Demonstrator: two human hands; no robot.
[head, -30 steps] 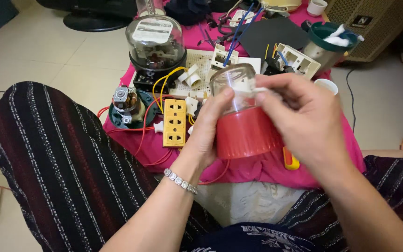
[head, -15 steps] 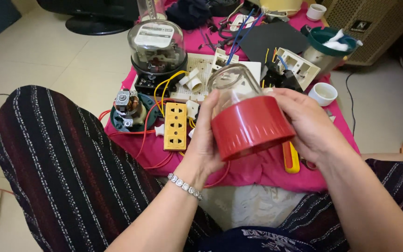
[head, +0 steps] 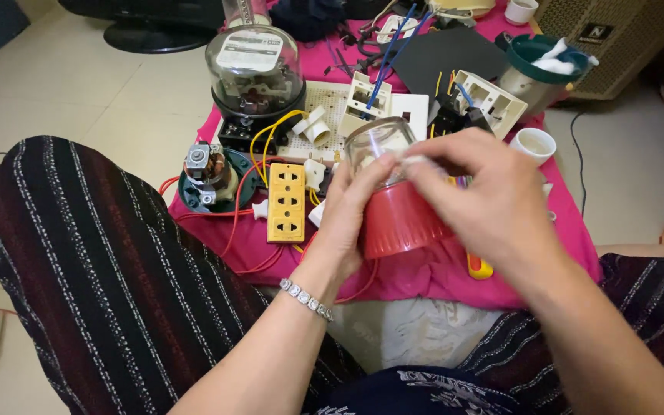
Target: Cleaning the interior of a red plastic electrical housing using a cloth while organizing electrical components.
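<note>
My left hand (head: 347,223) grips a small blender jar (head: 393,211) with a clear glass top and a red plastic base, held upright over a pink cloth (head: 439,273). My right hand (head: 486,200) covers the jar's right side and pinches a small white wad (head: 416,161) against the glass near its top. A silver bracelet (head: 305,298) sits on my left wrist. The far side of the jar is hidden behind my right hand.
On the cloth lie a yellow socket strip (head: 287,201), a small motor on a green base (head: 207,175), a glass-domed electric meter (head: 255,73), white switch plates (head: 489,100), a white cup (head: 536,144) and red wires. My striped trouser knee (head: 117,269) rises at left.
The jar, tipped with its red base toward the camera half a second ago, is upright again. My right hand has come back over it with the white wad at the glass.
</note>
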